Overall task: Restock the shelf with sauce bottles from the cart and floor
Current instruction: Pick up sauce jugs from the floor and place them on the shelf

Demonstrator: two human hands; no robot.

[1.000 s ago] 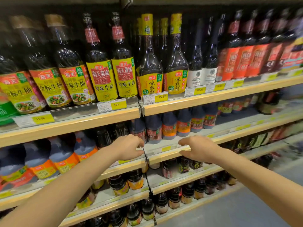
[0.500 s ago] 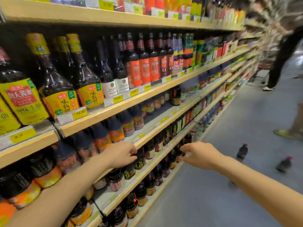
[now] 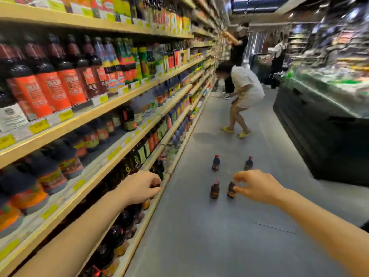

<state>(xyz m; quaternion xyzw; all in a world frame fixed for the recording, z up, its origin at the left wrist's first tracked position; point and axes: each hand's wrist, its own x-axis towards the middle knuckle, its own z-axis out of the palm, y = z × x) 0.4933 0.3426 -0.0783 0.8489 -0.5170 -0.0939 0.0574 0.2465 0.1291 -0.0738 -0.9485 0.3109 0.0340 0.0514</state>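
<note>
Along the left of the aisle, long wooden shelves (image 3: 127, 96) packed with dark sauce bottles, running far toward the back of the store. Orange-red labels on the upper row of bottles (image 3: 52, 88), white print on them too smeared by motion to read. One white label (image 3: 12, 118) at the near left edge, fine print illegible. Yellow price tags (image 3: 39, 125) along the shelf lips, figures unreadable. No brand name legible anywhere.

On the grey floor (image 3: 199, 226), four small dark bottles standing upright with red caps: far left bottle (image 3: 215, 162), far right bottle (image 3: 248, 163), near left bottle (image 3: 215, 189), near right bottle (image 3: 231, 189), the last partly covered by fingers.

Left hand (image 3: 139, 186) out beside the lower shelf edge, fingers curled loosely together, empty as far as can be seen. Right hand (image 3: 257, 186) stretched toward the floor bottles, thumb and fingers spread apart, gripping nothing; whether touching the near right bottle or merely in front of it cannot be told.

Farther down, a stooping person in white (image 3: 245, 84) with yellow slippers. On the right, a dark display counter (image 3: 319, 124), contents blurred, cut off by the frame edge.
</note>
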